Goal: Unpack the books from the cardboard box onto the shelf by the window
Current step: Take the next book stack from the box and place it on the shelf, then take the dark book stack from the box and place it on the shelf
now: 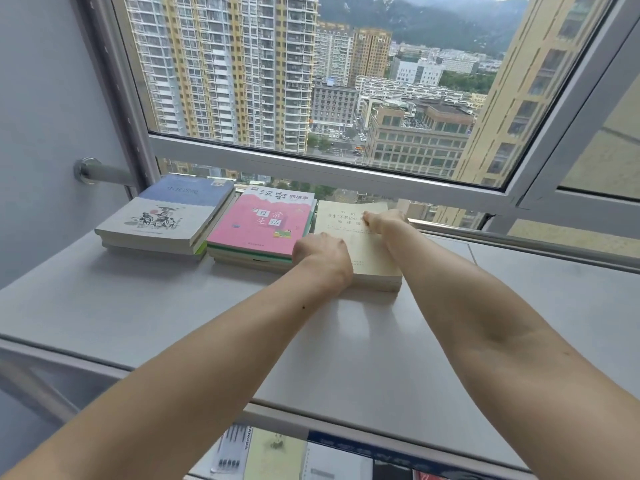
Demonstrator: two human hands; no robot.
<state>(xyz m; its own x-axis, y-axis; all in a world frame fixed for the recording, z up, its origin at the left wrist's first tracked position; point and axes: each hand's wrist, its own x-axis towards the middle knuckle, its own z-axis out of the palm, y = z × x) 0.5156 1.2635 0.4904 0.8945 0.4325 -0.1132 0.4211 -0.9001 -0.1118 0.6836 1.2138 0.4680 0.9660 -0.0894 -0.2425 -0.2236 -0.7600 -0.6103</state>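
Grey and smooth, the shelf by the window fills the middle of the view, and two bare arms are stretched out over it. At the very bottom, under the near edge of the shelf, more books can be seen lying flat; what they lie in cannot be made out.

Farther along, three piles of books are lined up side by side at the back of the shelf. The cream book is on top of the right pile. The left hand is curled into a loose fist and is pressed on the near left corner of that cream book, right where it meets the pink book. The right hand is laid flat on the far part of the cream cover, with the fingers bent down; if anything is gripped cannot be told. The pink book is on top of the middle pile, just beside the cream one. The blue and white book is on top of the left pile, a bit turned, and a drawing is seen on its cover.

Behind the piles, a metal rail is fixed to the wall on the left. Past the window frame, tall buildings and green hills are seen far below and far away.
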